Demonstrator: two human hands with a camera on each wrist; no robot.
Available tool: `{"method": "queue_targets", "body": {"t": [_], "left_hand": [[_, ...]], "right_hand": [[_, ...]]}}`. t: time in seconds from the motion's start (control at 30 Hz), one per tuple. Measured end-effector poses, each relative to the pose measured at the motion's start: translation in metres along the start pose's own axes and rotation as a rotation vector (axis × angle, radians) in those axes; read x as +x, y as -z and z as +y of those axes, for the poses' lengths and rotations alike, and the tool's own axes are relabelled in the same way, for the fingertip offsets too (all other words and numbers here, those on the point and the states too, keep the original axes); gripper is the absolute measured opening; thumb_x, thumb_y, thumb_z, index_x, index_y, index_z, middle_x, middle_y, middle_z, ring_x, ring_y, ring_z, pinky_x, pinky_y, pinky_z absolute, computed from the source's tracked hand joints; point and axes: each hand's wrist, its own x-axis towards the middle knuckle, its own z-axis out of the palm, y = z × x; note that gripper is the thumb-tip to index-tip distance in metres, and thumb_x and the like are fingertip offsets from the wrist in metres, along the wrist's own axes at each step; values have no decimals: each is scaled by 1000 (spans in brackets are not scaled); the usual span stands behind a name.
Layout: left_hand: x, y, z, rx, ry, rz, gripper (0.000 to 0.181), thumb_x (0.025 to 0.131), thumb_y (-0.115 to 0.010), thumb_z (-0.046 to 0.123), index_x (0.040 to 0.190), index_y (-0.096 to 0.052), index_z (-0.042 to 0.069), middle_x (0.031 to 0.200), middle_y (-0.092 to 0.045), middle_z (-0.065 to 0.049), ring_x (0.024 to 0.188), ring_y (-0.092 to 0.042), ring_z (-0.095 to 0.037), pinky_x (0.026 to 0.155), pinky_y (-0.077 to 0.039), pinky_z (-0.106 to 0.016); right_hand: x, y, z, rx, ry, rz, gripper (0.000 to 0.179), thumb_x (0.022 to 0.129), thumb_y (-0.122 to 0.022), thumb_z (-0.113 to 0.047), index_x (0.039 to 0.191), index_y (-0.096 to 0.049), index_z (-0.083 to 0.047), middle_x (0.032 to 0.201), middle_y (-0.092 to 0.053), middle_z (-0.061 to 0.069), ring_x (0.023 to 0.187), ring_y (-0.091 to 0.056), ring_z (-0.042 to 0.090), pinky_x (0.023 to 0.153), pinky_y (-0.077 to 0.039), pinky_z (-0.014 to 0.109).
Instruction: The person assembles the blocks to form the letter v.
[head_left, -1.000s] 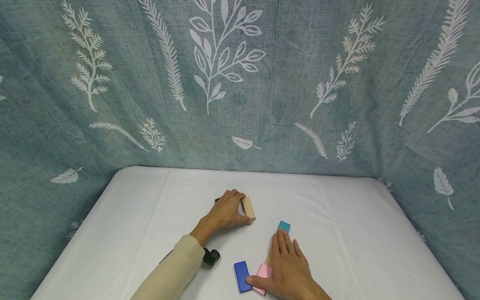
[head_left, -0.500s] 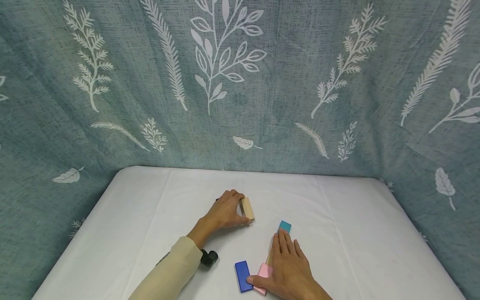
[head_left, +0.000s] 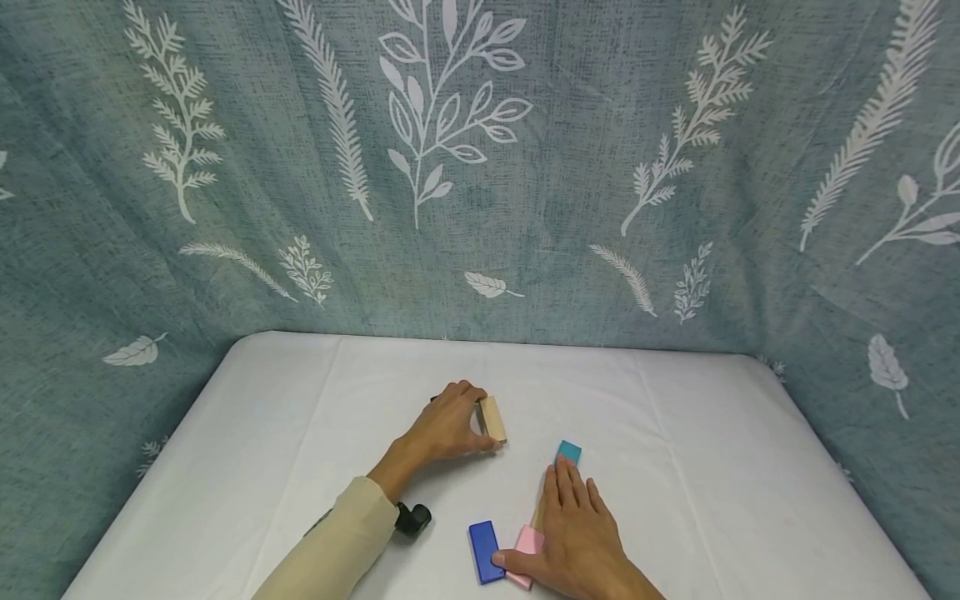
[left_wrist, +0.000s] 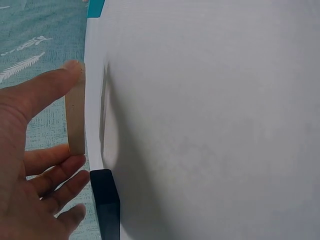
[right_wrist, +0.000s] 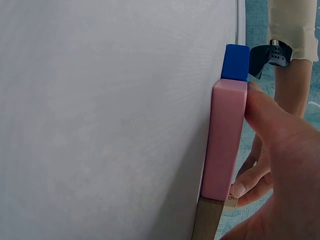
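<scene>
Left hand (head_left: 444, 427) pinches wooden block (head_left: 492, 419); straight-fingered right hand (head_left: 577, 533) partly covers pink block (head_left: 529, 541).

Small dark marking (right_wrist: 230, 196), on the held wooden block (head_left: 492, 419), too tiny to read

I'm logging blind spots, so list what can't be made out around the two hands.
Dark block: mostly hidden by the left hand in the head view; cut off by the bottom edge in the left wrist view.
Mark on the held wooden block: too small to read in the right wrist view.
Other wooden block: mostly covered by the right hand in the head view; cut off below in the right wrist view.
</scene>
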Motion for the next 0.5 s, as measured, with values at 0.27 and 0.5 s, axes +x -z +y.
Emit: {"method": "queue_targets", "body": {"t": [0.27,0.5], "left_hand": [[-3,1,1,8,-19,6,79,77,-86,48,137,-59,4,135,-58,-10,127,-52,-27,105,-46,-43],[-7,2,3,6,-26,8,80,76,-87,48,137,-59,4,135,-58,-10,125,-53,-26,104,-46,-42]], "right_hand": [[0,1,0,1,-1,-2,145,62,-50,-99,153,-28,11,162,-19,31,151,-19,41,119,-16,61],[-1,1,-1,6,-2,-3,144,63,-51,-99,153,-28,12,161,-19,31,151,-19,41,119,-16,61]]}}
